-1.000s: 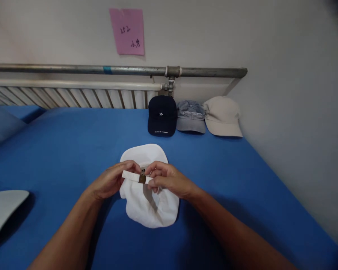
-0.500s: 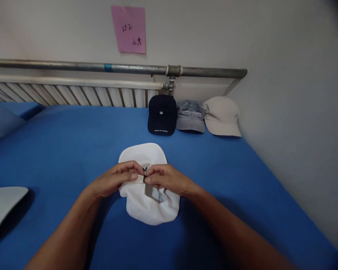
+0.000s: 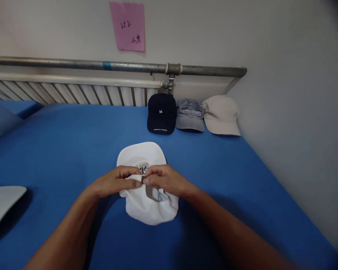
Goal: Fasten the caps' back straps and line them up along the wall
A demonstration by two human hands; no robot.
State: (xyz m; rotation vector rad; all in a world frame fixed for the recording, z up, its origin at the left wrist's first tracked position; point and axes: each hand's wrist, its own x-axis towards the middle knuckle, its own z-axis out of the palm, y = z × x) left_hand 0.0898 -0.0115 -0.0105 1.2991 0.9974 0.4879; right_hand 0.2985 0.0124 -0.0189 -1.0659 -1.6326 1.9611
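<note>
A white cap lies on the blue surface, its brim pointing away from me and dark lettering showing near the brim. The opening at its back faces up, with a strap across it. My left hand pinches the left part of the strap between thumb and fingers. Close beside it, fingertips nearly touching, my right hand is closed on the strap's right part. Fingers partly cover the strap's middle.
Along the back stand a black cap, a grey cap and a beige cap. A pale brim juts in at the left edge. Behind are a radiator, a metal pipe and a pink note.
My left fingers have shifted slightly right and down along the strap. More of the dark lettering shows. The view has tilted slightly.
</note>
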